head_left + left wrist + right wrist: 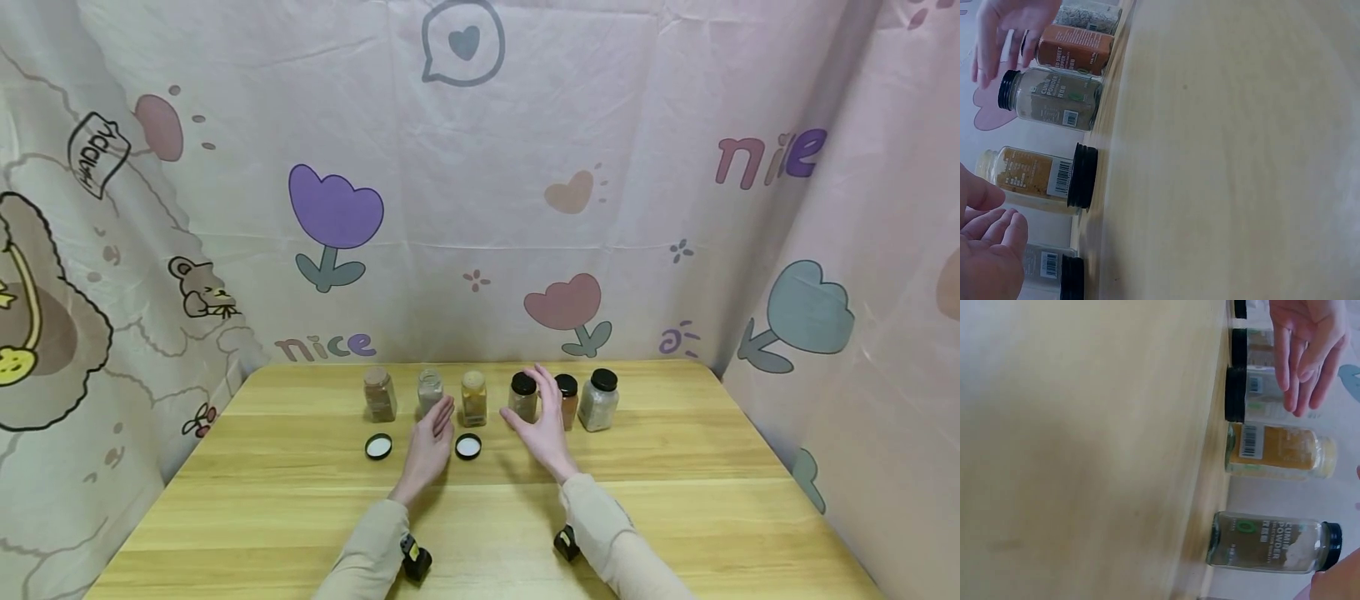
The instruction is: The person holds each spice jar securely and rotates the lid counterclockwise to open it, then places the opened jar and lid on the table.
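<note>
My left hand (431, 448) hovers over the table in front of an uncapped jar (430, 385), its fingers extended and nothing in them. My right hand (547, 429) is beside the cumin powder jar (1266, 542), thumb and fingers spread wide about it. That jar stands upright with its black lid (1334, 546) on; in the right wrist view the hand's edge comes right up to the lid. Between the hands stands an uncapped jar of yellow-orange spice (474, 402). A black lid (468, 447) lies upturned before it.
At the left stands an uncapped jar of brownish powder (380, 398), with another upturned lid (378, 447) in front. Right of the cumin are a capped red sweet pepper jar (1075, 49) and a capped jar of pale flakes (599, 402). A patterned curtain (465, 167) hangs behind the table.
</note>
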A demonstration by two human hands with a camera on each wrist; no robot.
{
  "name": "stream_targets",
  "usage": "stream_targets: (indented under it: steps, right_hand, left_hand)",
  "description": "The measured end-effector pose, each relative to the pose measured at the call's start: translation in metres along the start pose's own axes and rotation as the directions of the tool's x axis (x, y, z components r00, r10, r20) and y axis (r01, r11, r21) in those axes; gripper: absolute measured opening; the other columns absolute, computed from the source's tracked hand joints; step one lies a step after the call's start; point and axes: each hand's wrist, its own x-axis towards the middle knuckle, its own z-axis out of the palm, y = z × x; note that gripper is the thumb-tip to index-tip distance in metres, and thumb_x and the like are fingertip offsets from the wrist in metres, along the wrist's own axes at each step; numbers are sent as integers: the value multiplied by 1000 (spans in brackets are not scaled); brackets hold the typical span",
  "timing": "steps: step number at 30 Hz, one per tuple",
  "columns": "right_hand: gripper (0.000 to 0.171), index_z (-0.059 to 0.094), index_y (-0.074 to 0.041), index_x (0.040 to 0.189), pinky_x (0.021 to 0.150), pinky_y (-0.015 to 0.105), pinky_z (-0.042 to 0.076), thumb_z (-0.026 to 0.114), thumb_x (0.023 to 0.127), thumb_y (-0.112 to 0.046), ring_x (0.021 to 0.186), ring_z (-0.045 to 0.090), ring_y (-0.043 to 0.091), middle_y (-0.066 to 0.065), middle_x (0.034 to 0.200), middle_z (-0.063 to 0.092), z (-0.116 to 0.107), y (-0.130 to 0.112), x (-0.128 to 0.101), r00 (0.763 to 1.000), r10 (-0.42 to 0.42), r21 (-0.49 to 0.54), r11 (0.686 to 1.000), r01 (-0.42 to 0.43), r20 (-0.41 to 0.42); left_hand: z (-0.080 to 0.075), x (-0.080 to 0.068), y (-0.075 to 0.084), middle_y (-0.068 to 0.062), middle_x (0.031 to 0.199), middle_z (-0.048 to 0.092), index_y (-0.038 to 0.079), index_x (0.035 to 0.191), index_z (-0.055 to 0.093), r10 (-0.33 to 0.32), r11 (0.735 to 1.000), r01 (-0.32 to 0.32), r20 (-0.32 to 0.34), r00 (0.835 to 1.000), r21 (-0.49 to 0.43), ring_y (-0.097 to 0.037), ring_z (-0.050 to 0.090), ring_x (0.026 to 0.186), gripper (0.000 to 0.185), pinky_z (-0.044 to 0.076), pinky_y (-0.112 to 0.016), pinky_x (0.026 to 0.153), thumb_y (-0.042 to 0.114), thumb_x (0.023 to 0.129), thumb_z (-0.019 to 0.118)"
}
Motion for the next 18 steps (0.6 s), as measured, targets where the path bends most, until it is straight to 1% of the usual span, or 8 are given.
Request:
stream_targets:
  steps: [4,8,12,15,18]
  right_hand:
    - [76,37,-14,152,124,60,25,74,87,-4,152,25,37,12,167,23,1,4,4,996,80,4,997,-80,44]
    - [81,29,-14,155,124,62,22,71,88,-1,152,25,40,15,165,27,2,9,9,988,133,3,991,-133,76]
    - [82,25,-12,156,125,61,22,70,89,1,153,24,39,17,164,28,2,17,15,980,170,-4,985,-170,108]
    - [84,23,-10,157,125,61,21,69,88,3,153,22,41,19,165,25,0,23,18,968,207,3,978,-209,140]
    - [85,24,-9,157,123,64,24,69,86,5,150,25,46,23,164,26,-3,26,21,952,255,6,966,-259,168]
  left_hand:
    - [0,-1,-1,-31,148,47,-12,145,41,-7,1000,7,6,1000,-3,-44,50,137,47,42,-48,114,-10,98,47]
    - [1,-1,-2,-31,148,47,-12,145,41,-7,1000,7,15,1000,-3,-44,50,137,47,43,-48,113,-10,98,48]
    - [0,-3,-1,-31,148,47,-12,144,42,-6,1000,7,19,1000,-20,-44,50,137,47,43,-48,113,-10,98,48]
    - [-1,-4,0,-31,148,47,-12,144,42,-7,999,8,23,1000,-43,-44,50,137,47,42,-47,114,-10,98,49]
    - [-1,-5,1,-31,148,47,-12,144,42,1,998,1,21,1000,-59,-43,50,137,47,42,-47,114,-10,98,49]
